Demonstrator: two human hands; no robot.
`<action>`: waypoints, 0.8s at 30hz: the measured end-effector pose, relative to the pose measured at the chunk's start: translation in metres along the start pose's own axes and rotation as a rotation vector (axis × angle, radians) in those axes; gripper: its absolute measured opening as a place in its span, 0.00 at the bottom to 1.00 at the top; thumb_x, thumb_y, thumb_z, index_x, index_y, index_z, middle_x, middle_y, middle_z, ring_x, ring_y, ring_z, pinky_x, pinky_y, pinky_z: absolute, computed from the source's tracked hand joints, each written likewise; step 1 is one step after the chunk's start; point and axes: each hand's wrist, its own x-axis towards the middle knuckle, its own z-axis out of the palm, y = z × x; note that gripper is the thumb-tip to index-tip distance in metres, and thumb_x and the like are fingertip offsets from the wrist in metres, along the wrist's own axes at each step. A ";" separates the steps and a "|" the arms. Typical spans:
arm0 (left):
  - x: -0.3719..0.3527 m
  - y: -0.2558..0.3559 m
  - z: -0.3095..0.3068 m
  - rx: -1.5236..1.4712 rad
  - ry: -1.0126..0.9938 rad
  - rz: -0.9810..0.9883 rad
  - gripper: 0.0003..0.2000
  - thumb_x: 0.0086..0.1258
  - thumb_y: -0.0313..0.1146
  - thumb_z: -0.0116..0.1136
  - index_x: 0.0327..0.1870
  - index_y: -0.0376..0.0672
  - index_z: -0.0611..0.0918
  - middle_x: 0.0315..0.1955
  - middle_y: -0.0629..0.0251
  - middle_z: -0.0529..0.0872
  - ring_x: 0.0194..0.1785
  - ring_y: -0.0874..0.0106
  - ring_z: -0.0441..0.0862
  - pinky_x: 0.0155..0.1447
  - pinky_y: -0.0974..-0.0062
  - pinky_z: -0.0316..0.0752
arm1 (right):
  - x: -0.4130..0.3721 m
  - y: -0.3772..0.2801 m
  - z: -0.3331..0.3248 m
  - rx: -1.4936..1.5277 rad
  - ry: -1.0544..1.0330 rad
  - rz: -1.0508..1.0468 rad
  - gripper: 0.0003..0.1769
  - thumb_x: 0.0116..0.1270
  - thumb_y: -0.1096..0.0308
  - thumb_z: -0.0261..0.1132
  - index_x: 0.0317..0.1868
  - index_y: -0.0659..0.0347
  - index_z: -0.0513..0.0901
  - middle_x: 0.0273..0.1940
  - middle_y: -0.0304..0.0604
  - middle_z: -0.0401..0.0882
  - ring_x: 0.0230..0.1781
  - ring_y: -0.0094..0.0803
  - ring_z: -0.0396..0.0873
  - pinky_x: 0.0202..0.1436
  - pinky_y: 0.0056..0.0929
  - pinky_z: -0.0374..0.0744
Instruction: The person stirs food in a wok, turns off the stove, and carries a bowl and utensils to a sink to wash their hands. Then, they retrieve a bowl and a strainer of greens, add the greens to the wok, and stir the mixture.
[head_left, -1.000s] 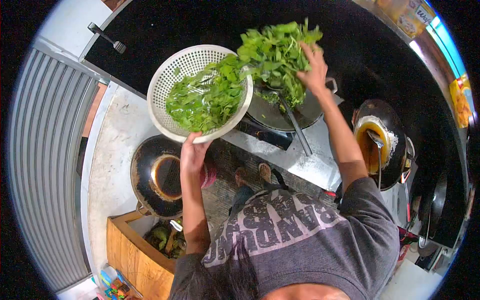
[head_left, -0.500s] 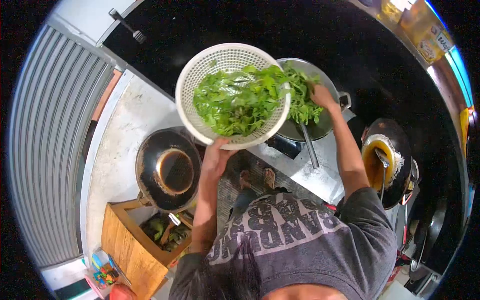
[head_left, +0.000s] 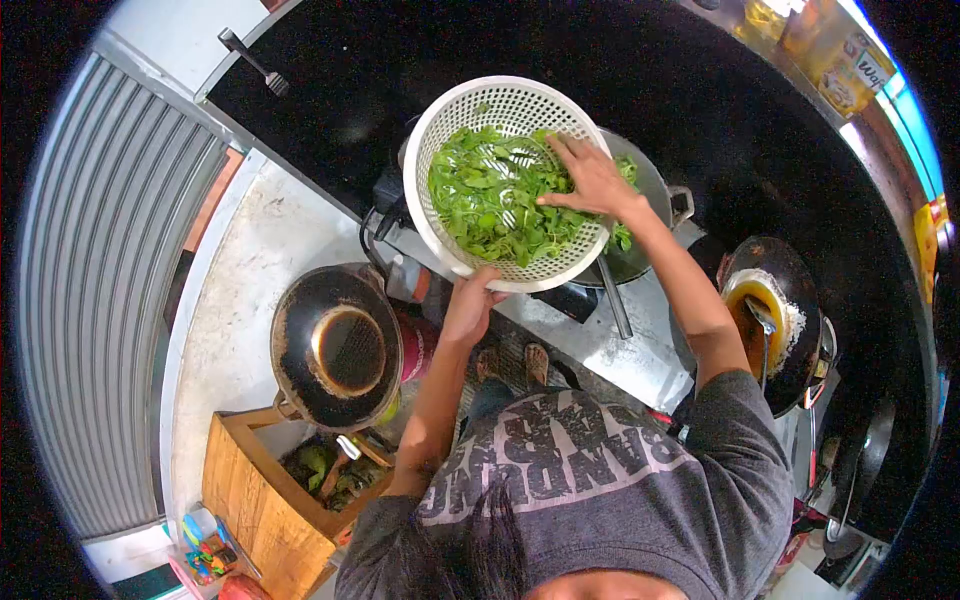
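My left hand (head_left: 470,308) grips the near rim of a white perforated basket (head_left: 447,243), which is tilted and partly covers a pot. Green leaves (head_left: 490,205) lie inside the basket. My right hand (head_left: 592,182) has its fingers spread over the leaves at the basket's right side. Behind the basket, the pot (head_left: 652,190) shows its right part, with some greens (head_left: 624,172) in it and a metal utensil handle (head_left: 614,300) sticking out toward me.
A dark wok (head_left: 345,350) stands at the left above a wooden box (head_left: 265,510). On the right, another wok (head_left: 790,265) holds brown liquid and a ladle (head_left: 765,320). A fork (head_left: 255,62) lies at the upper left.
The basket has moved right, over more of the pot. My right hand has come from the pot's greens to the leaves in the basket, its fingers now spread.
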 end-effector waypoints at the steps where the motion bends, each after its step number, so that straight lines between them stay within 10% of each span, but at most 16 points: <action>1: 0.009 -0.014 -0.014 -0.034 -0.014 -0.006 0.20 0.62 0.28 0.48 0.55 0.38 0.63 0.45 0.63 0.74 0.42 0.71 0.77 0.41 0.74 0.76 | 0.003 -0.010 0.001 0.016 -0.084 0.083 0.45 0.51 0.37 0.59 0.62 0.60 0.62 0.46 0.61 0.72 0.50 0.55 0.70 0.55 0.46 0.66; 5: 0.003 -0.016 0.016 -0.115 0.035 -0.015 0.21 0.60 0.27 0.48 0.55 0.37 0.63 0.46 0.61 0.75 0.44 0.70 0.77 0.45 0.70 0.76 | 0.001 -0.003 -0.004 -0.092 0.102 0.075 0.24 0.56 0.53 0.61 0.45 0.64 0.76 0.41 0.57 0.73 0.44 0.50 0.71 0.47 0.42 0.69; 6: 0.002 -0.016 0.017 -0.107 0.028 -0.014 0.21 0.60 0.27 0.48 0.56 0.37 0.62 0.46 0.61 0.75 0.45 0.69 0.77 0.46 0.69 0.76 | 0.007 -0.004 -0.008 -0.181 0.449 -0.096 0.12 0.50 0.63 0.64 0.31 0.63 0.79 0.37 0.53 0.72 0.42 0.46 0.70 0.44 0.41 0.68; 10: 0.001 -0.015 0.017 -0.104 0.013 -0.044 0.22 0.60 0.26 0.48 0.56 0.36 0.62 0.46 0.60 0.74 0.47 0.68 0.76 0.48 0.65 0.76 | 0.027 -0.017 -0.018 -0.222 0.267 -0.114 0.05 0.40 0.71 0.62 0.22 0.62 0.80 0.34 0.47 0.72 0.38 0.39 0.69 0.40 0.35 0.65; 24: -0.008 0.011 0.023 -0.110 0.046 -0.094 0.23 0.56 0.28 0.53 0.54 0.37 0.65 0.44 0.60 0.76 0.47 0.65 0.76 0.48 0.62 0.75 | 0.055 0.008 0.016 -0.225 0.246 -0.049 0.06 0.45 0.68 0.67 0.27 0.58 0.82 0.30 0.40 0.73 0.35 0.33 0.69 0.38 0.33 0.66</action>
